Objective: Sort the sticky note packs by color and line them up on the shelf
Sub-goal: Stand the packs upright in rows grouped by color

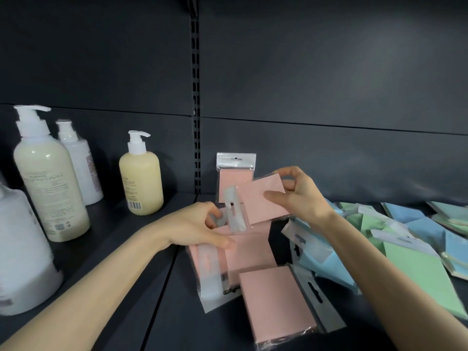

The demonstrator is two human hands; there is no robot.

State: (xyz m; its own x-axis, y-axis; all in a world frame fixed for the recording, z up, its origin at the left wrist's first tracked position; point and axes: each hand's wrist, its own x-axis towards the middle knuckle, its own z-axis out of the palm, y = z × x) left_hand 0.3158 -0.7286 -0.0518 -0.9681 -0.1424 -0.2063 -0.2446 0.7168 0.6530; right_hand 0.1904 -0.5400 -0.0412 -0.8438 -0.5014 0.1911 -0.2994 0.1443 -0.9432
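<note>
**Pink pack held in the air, ready to join the row**

The pink pack (266,198) is held tilted above the shelf (126,287), just in front of a standing pink pack (235,177) that leans on the back wall. The right hand (301,196) pinches its far end between thumb and fingers. The left hand (200,226) has its fingers curled on the clear hang tab (234,211) at the near end. Below, other pink packs (276,302) lie flat and overlapping. Blue packs (326,267) and green packs (420,269) lie jumbled to the right.

The wrapping looks slick, so the pack could slip from such a light pinch. Setting it down hard against the standing pack could knock that one over. The right forearm hangs over the blue packs and could drag them into the pink ones.

The pump bottles (48,178) at the left carry printed labels, and one has a barcode (133,204), but the text is too blurred to read. No writing shows on the packs.
</note>
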